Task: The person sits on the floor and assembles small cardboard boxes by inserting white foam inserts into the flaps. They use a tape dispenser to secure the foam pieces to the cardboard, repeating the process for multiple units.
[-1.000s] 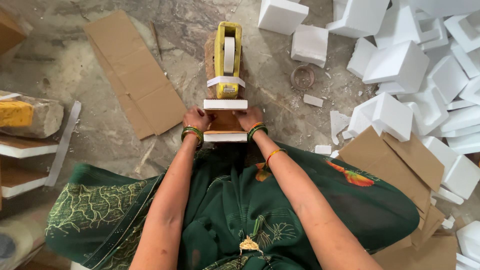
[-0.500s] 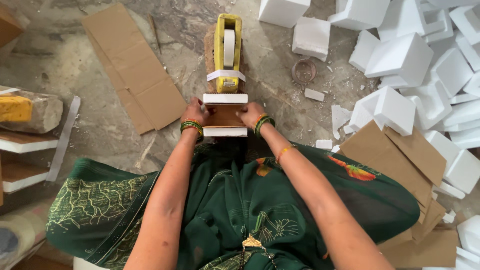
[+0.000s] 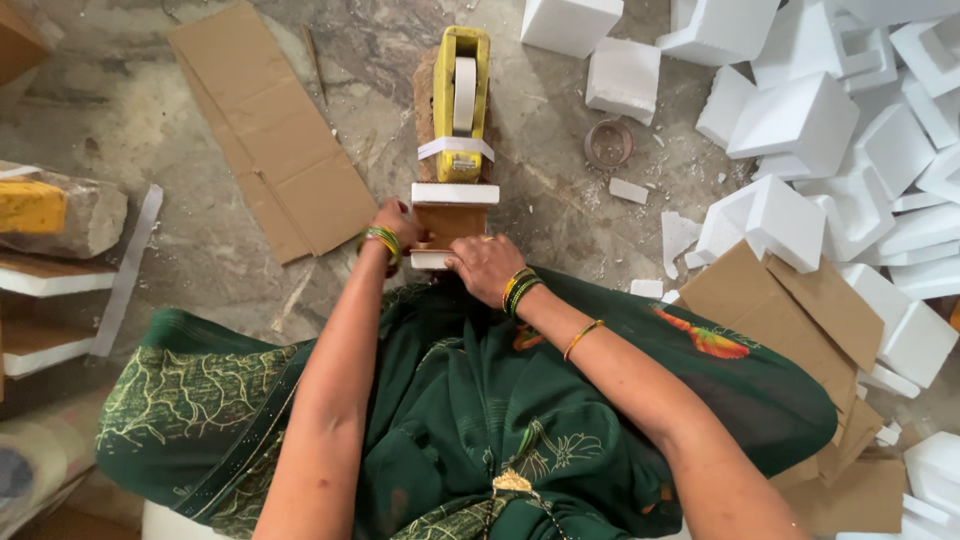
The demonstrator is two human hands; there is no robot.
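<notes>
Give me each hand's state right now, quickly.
Left hand: closed on the left edge of the small cardboard box with white foam ends.
Right hand: fingers curled over the box's near end, holding it.

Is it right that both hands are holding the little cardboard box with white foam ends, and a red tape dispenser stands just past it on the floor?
Not quite: the tape dispenser is yellow, not red, as the head view shows. The rest holds: the left hand and right hand both hold the small cardboard box with white foam ends, and the dispenser stands just past it on the floor.
</notes>
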